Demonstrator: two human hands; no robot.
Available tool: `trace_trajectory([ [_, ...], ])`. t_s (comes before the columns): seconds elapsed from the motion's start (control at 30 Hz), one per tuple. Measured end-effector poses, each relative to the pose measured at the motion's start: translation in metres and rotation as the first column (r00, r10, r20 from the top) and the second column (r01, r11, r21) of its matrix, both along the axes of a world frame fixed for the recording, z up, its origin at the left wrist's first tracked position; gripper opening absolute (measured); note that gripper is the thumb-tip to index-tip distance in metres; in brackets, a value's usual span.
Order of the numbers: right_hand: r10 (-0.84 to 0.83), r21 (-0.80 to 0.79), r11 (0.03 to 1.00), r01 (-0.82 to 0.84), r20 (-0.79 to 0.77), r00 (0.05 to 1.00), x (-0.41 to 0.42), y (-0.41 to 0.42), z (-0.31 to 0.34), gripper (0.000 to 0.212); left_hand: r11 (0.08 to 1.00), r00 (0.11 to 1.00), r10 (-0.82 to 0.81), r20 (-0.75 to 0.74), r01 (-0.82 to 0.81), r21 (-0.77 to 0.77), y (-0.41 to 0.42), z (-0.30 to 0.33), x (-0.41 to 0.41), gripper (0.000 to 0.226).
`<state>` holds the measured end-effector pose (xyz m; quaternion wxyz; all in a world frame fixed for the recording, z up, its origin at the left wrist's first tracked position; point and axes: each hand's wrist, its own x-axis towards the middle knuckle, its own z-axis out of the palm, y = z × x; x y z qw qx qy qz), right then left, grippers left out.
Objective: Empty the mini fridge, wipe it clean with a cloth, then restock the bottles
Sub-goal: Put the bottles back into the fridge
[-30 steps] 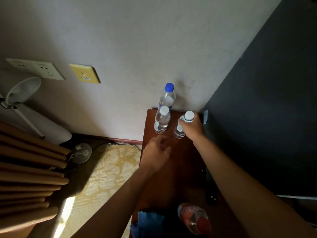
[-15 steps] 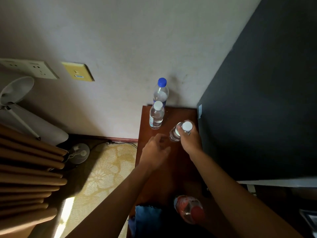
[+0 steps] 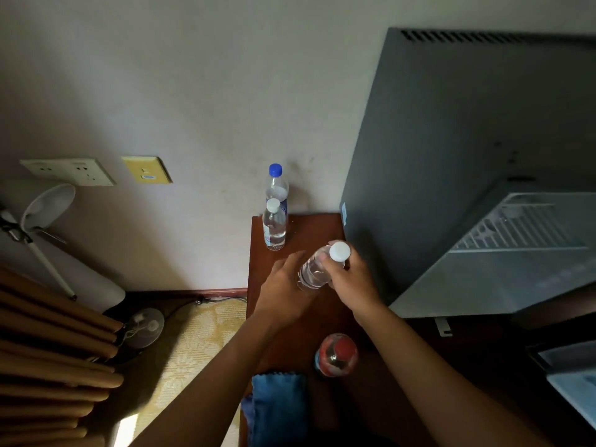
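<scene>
Two hands met over the brown wooden table [image 3: 322,227]. The right hand [image 3: 351,282] gripped a clear white-capped bottle [image 3: 314,272] by its neck and shoulder, tilted, lifted off the table with its cap toward the right. The left hand [image 3: 283,285] reached toward the bottle's base with its fingers loosely extended, touching or just beside it; I could not tell which. At the far end of the table, against the wall, stood a second white-capped bottle [image 3: 274,229] and, just behind it, a taller blue-capped bottle [image 3: 276,185], both upright. Near the person a red bottle [image 3: 337,354] stood on the table, with a blue cloth [image 3: 279,408] just to its left at the near edge. The mini fridge [image 3: 435,156] stood at the right, its door [image 3: 503,275] swung open, showing a white wire rack inside.
</scene>
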<state>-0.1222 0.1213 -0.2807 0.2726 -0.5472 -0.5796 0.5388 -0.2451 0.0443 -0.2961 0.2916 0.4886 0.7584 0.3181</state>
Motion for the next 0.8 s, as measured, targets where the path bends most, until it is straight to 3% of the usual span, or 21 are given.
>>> trace_trajectory([
  [0.17,0.044,0.071,0.997,-0.037,-0.095,0.994,0.017,-0.030,0.040,0.022,0.992,1.000,-0.015,-0.028,0.018,0.126,-0.005,0.022,0.018,0.074],
  [0.37,0.041,0.238,0.971,-0.036,-0.016,0.999,0.044,-0.052,0.068,0.027,0.964,0.998,-0.037,-0.055,0.050,0.260,-0.011,0.042,0.044,0.061],
  [0.57,-0.012,0.283,0.959,0.007,0.017,1.000,0.083,-0.058,0.065,0.046,0.965,0.994,-0.112,-0.013,0.112,0.238,-0.017,0.055,0.083,0.066],
  [0.8,-0.064,0.258,0.964,0.066,-0.017,0.998,0.139,-0.051,0.065,0.028,0.968,0.982,-0.159,-0.105,0.175,0.178,-0.002,0.057,0.137,0.074],
])
